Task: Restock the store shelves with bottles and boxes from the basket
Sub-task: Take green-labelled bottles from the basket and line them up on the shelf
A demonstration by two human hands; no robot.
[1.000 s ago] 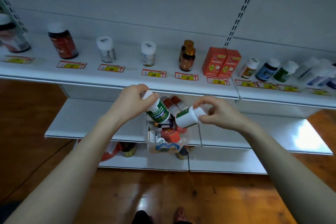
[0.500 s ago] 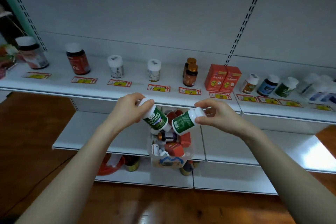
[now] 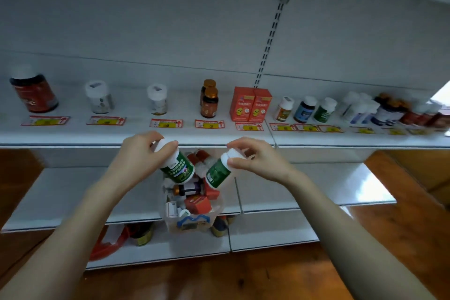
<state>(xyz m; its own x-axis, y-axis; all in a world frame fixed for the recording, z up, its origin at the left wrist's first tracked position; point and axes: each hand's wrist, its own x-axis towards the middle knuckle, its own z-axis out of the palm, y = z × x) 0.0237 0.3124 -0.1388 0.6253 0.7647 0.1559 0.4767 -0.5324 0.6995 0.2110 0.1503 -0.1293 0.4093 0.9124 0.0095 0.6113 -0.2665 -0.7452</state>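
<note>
Left bottle (image 3: pixel 179 168) cap-gripped by left hand (image 3: pixel 141 153); right bottle (image 3: pixel 218 172) by right hand (image 3: pixel 255 161) | step: carry | next: stand both upright on shelf (image 3: pixel 73 135)

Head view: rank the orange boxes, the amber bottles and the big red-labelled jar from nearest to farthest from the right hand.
1. orange boxes: on the shelf, just above the right hand.
2. amber bottles: one spot further left on the same shelf.
3. red-labelled jar: at the far left, well past the left hand's side.
</note>
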